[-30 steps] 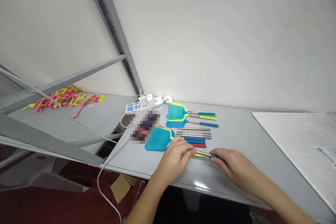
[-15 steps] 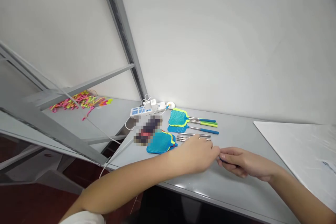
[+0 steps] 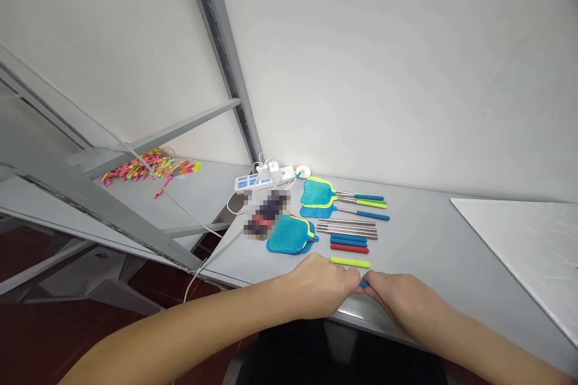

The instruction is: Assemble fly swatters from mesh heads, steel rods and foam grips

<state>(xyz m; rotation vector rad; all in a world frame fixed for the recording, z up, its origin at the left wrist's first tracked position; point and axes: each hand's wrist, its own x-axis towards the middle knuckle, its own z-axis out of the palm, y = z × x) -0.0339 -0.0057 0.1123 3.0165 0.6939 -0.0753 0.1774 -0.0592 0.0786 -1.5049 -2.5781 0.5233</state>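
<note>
My left hand point(image 3: 323, 286) is closed in a fist at the table's front edge, and what its fingers wrap is hidden. My right hand point(image 3: 401, 301) meets it and grips a blue handle point(image 3: 363, 283), a short bit of which shows between the two hands. Just beyond them lies a yellow-green handle point(image 3: 350, 262). Behind that are a red handle point(image 3: 349, 248) and blue handles point(image 3: 348, 240). Several metal rods point(image 3: 347, 229) rest side by side farther back. Loose fly swatter heads point(image 3: 291, 234), blue on top, are stacked at the left.
Assembled fly swatters point(image 3: 318, 194) lie near the wall. A white power strip point(image 3: 264, 180) with cables stands behind a blurred object point(image 3: 266, 215). A grey metal frame point(image 3: 226, 42) rises at the left, past which colourful small pieces point(image 3: 153, 166) are heaped. A white sheet point(image 3: 519, 240) covers the right.
Both hands have come nearer the table's front edge and left in view, pressed together. The loose handles, hidden before behind my left arm, now show. The view has shifted slightly.
</note>
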